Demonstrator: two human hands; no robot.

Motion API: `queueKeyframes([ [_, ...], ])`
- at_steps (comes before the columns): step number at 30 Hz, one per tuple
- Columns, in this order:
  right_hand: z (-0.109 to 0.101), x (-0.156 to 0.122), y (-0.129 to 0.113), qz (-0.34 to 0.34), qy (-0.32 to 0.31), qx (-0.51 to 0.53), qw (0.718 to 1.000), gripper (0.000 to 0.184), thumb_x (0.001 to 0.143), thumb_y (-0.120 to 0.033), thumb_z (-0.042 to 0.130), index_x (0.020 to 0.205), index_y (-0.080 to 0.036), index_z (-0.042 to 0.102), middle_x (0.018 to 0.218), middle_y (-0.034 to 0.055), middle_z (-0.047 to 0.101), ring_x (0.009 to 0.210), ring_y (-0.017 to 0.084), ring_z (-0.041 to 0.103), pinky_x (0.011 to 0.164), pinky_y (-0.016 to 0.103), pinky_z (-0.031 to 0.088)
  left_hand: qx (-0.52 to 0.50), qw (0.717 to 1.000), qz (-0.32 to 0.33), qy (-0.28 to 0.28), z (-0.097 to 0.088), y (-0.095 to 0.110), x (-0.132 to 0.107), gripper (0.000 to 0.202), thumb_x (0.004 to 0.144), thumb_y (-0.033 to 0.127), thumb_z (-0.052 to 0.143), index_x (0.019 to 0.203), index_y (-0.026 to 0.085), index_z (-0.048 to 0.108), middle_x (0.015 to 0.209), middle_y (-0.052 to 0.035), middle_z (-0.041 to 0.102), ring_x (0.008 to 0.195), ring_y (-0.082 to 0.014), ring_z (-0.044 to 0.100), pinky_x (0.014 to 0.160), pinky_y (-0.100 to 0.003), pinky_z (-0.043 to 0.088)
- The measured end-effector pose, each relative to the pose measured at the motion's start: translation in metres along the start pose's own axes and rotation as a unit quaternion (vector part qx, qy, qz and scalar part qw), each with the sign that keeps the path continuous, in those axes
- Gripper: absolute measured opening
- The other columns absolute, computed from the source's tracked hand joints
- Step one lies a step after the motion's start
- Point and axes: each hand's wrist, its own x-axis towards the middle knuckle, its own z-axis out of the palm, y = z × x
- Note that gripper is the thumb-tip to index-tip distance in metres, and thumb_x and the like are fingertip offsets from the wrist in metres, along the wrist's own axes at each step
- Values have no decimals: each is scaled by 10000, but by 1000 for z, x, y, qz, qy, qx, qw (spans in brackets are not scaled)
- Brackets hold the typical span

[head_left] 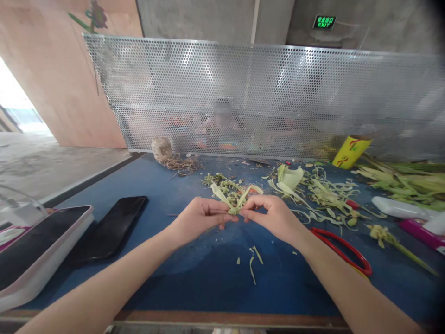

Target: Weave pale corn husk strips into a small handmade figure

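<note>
Between my hands is a small bundle of pale green corn-husk-like strips (235, 209), with two longer ends spreading upward in a V. My left hand (205, 218) is closed, its thumb and fingers pinching the bundle from the left. From the right, my right hand (271, 214) pinches the same bundle near its base, fingers curled. Just beyond them lies a heap of small greenish knotted pieces (222, 182). A few thin cut strips (253, 266) lie on the blue tabletop (208, 287) nearer to me. The fingertips partly hide the bundle.
Loose husk strips (323, 192) spread at the right, with a yellow can-like container (352, 152) behind. Red-handled scissors (342, 248) sit under my right forearm. Phones (111, 227) lie left; twine (182, 163) is at the back. A perforated metal screen (215, 83) borders the table; people sit beyond.
</note>
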Motion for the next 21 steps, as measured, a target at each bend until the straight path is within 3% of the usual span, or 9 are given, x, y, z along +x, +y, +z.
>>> queueKeyframes([
  [7,4,-1,-3,11,-18,27,999,143,744,-240,538,619,-188,584,626,-10,608,612,112,553,611,238,426,-30,999,6,-9,5,-3,0,293,645,237,670,924,148,653,672,-22,677,517,-78,523,512,-188,418],
  [12,10,-1,-6,7,-21,38,999,142,749,-226,532,627,-187,593,637,-13,609,616,108,555,609,228,424,-22,999,9,35,11,-9,2,204,638,282,674,738,104,676,648,-37,648,483,-78,513,483,-201,428],
  [16,7,-1,-6,3,-15,-2,1000,177,761,-252,525,606,-187,580,628,-20,602,621,108,541,630,237,403,-11,998,16,62,10,-8,1,196,657,297,656,720,111,664,643,-31,644,413,-66,506,441,-201,424],
  [21,1,-2,-7,-1,-31,-5,1000,200,768,-291,523,602,-190,566,623,-20,597,614,106,536,624,236,399,-7,998,-2,67,9,-2,-2,206,662,313,648,592,120,645,413,25,545,350,-54,465,401,-176,368],
])
